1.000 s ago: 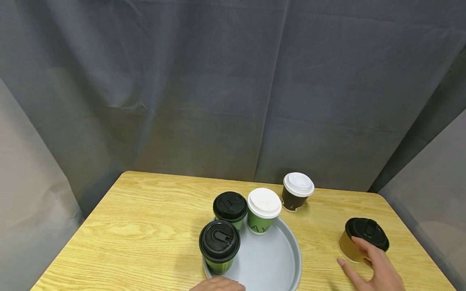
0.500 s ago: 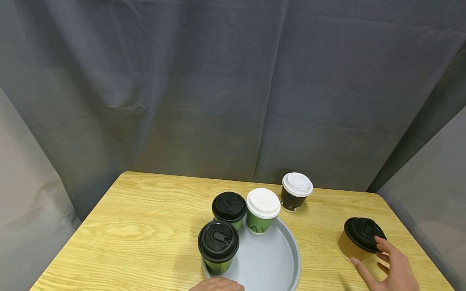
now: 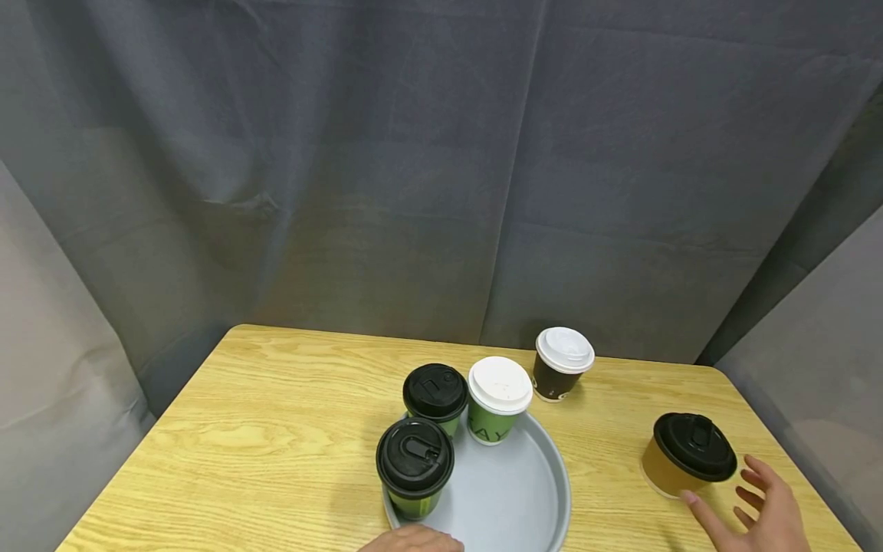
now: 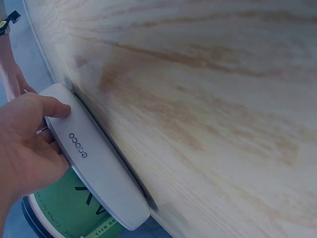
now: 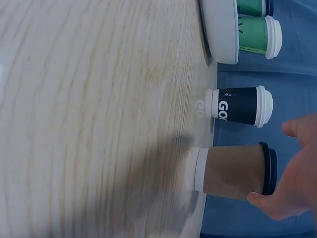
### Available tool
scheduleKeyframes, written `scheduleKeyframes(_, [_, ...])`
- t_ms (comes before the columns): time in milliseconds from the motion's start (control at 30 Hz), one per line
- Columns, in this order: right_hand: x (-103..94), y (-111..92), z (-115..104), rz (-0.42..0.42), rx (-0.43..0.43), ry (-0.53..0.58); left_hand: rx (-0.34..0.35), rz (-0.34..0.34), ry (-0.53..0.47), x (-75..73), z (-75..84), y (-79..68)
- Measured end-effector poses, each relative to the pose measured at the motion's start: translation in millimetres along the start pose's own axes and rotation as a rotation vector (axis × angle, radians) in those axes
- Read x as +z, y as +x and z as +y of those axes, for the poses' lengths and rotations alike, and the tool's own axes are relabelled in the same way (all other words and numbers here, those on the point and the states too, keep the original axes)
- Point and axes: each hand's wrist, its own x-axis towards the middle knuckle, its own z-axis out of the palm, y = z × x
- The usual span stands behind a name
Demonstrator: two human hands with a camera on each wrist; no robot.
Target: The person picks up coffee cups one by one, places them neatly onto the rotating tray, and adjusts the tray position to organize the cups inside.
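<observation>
On the surface [image 3: 276, 437], at left, the left hand [image 3: 415, 540] grips the wall of the tray [image 3: 513, 491] between thumb and fingers. The tray carries the front black-lidded cup [image 3: 415, 464], the rear black-lidded cup [image 3: 435, 395] and, right of them, the green white-lidded cup [image 3: 500, 395]. Then comes the dark cup [image 3: 560, 368], off the tray. Farther right the brown cup [image 3: 683, 456] stands upright; just beside it is the right hand [image 3: 759, 510], thumb and fingers spread apart.

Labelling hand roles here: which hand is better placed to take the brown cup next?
Likely the right hand: it is empty and beside the black-lidded brown coffee cup; the left hand grips the round tray.
</observation>
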Motion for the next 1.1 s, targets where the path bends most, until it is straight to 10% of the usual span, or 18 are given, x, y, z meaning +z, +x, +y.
scheduleKeyframes(1100, [1.5,28,41,-0.298,0.279,0.058,0.047,-0.052,0.063,-4.0,-2.0,2.1])
